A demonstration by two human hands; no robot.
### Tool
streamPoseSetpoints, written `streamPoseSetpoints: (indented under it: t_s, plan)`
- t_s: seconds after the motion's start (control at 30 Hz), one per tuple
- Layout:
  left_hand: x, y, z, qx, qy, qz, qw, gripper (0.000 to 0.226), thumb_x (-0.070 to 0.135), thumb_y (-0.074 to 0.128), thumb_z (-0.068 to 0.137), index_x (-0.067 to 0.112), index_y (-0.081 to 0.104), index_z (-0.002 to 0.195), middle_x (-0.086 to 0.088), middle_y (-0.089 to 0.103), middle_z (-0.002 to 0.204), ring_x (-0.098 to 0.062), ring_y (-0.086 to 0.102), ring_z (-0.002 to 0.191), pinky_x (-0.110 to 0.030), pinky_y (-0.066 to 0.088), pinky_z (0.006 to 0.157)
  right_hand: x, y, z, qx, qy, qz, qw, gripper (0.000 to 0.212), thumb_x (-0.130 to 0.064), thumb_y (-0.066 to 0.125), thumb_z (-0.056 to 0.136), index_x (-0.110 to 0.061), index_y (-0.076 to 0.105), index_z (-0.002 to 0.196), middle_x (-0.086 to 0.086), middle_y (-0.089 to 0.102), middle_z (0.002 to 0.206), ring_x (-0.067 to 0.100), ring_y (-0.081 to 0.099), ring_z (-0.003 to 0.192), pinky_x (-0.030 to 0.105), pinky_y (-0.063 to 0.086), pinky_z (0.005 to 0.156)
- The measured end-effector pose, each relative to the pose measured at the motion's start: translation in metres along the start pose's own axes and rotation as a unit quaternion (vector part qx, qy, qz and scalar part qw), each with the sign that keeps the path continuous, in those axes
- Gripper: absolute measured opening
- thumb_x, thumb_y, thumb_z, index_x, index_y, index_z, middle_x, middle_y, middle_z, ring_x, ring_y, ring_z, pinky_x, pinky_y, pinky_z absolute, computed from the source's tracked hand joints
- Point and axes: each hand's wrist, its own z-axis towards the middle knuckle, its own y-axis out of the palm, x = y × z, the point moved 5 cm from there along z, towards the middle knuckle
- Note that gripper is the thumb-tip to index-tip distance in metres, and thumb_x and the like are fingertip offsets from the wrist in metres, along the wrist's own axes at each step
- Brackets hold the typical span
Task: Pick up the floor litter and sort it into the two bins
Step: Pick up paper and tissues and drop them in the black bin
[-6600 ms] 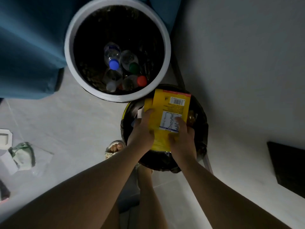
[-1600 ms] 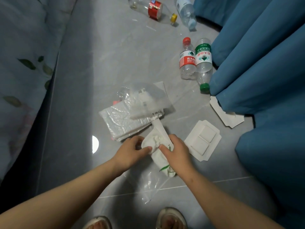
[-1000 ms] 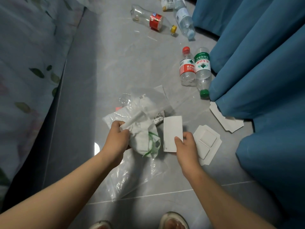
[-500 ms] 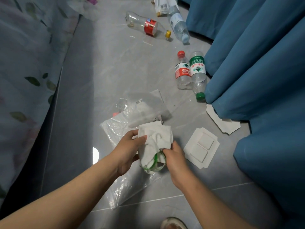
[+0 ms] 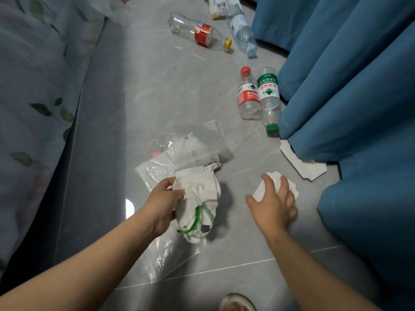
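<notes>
Left hand [image 5: 165, 204] grips a white paper wad [image 5: 199, 198], fingers and thumb curled on its upper edge; a green band loops the lower end. Right hand [image 5: 275, 204] spread, fingers straight, over a white moulded tray [image 5: 293, 189] lying flat on the floor just beside the blue curtain [image 5: 336, 86]; contact unclear. Tray probably light, thin, springy: work fingertips under a rim, then pinch. Wad soft, crushable. Clear plastic bags [image 5: 193, 151] lie further from the curtain; red-label bottle [image 5: 248, 97] and green-label bottle [image 5: 268, 90] near its hem.
</notes>
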Motion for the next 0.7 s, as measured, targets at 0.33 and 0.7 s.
streamPoseSetpoints:
  t_s: [0.33,0.7]
  plan:
    - [-0.008,0.0,0.0,-0.007,-0.022,0.015,1.0,0.027,-0.004,0.042,0.094,0.019,0.053,0.087,-0.004,0.058,0.088,-0.019,0.055,0.076,-0.03,0.046,0.063,0.014,0.035,-0.015,-0.097,-0.097,-0.075,0.988,0.041,-0.035,0.06,0.086,-0.035,0.048,0.125,-0.009,0.006,0.157,0.024,0.02,0.137,0.039,0.029,0.107]
    - [-0.016,-0.01,-0.002,-0.01,-0.051,-0.001,0.999,0.024,-0.004,0.042,0.094,0.015,0.055,0.093,-0.007,0.059,0.089,-0.02,0.055,0.075,-0.031,0.045,0.061,-0.007,0.038,-0.017,-0.065,-0.127,-0.021,0.99,0.018,-0.019,0.061,0.08,-0.026,0.055,0.096,-0.007,0.026,0.148,0.025,0.031,0.129,0.035,0.033,0.102]
